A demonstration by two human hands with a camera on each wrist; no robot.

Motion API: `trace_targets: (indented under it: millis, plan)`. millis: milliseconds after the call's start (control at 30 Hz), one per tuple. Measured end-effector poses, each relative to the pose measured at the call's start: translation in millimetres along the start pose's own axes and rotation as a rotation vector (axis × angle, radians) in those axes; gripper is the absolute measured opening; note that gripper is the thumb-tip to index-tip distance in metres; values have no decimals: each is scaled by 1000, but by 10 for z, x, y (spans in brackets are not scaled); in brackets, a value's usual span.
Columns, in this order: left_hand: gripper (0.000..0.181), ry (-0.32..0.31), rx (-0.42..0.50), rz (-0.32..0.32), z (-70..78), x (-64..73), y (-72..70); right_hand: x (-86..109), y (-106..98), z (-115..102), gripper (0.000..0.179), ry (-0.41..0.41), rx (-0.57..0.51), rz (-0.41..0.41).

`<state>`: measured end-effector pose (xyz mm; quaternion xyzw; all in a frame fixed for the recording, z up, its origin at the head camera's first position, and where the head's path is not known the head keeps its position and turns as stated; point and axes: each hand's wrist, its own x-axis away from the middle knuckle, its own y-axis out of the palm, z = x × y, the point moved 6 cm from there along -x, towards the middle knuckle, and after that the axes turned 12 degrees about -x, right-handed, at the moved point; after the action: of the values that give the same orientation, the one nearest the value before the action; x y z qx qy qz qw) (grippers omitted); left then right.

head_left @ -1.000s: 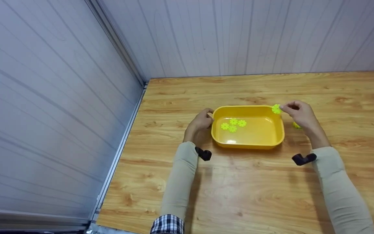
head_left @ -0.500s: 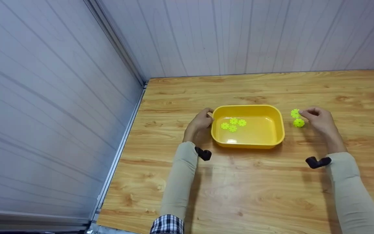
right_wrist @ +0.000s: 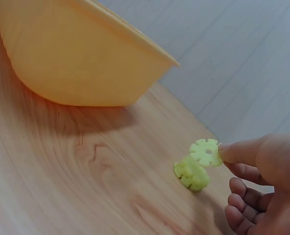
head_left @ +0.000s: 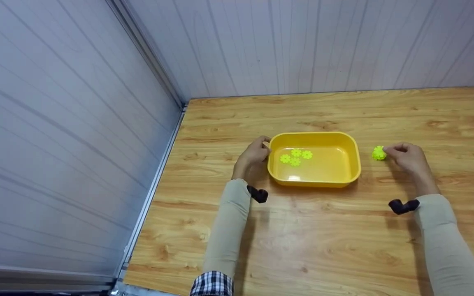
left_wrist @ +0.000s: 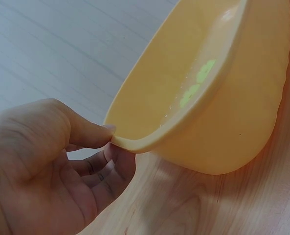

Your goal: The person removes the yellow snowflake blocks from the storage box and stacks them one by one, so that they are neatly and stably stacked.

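Fingers of the right hand (head_left: 410,159) pinch a notched disc (right_wrist: 199,152) at a pile (right_wrist: 192,174) — contact unclear; those of the left hand (head_left: 254,153) pinch a basin (left_wrist: 225,132), tips partly hidden.

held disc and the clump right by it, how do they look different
The held disc is thin and flat, while the clump is thick and lumpy. The held disc is pinched by the right hand; the clump rests on the wooden table. A centre hole shows in the held disc, but none can be made out in the clump. Both are yellow-green with notched edges.
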<state>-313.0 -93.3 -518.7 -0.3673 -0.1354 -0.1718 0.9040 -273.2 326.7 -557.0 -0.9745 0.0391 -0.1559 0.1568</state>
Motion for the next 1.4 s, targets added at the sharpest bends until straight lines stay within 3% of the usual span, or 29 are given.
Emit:
trace_targets:
  millis: [233, 567, 833, 1067, 1400]
  plan:
    - [36, -20, 6, -4, -1, 5, 3, 0, 5, 40, 54, 40, 27, 32]
    - [37, 23, -15, -5, 14, 6, -5, -3, 9, 0, 61, -44, 167, 49]
    - [36, 8, -41, 0, 7, 12, -11, -12, 26, 6, 63, -36, 166, 37]
    - [34, -4, 0, 0, 1, 19, -2, -22, 38, -3, 56, -28, 167, 76]
    - [36, 18, -5, 8, 12, 21, 2, -49, 37, 24, 55, -34, 159, 95]
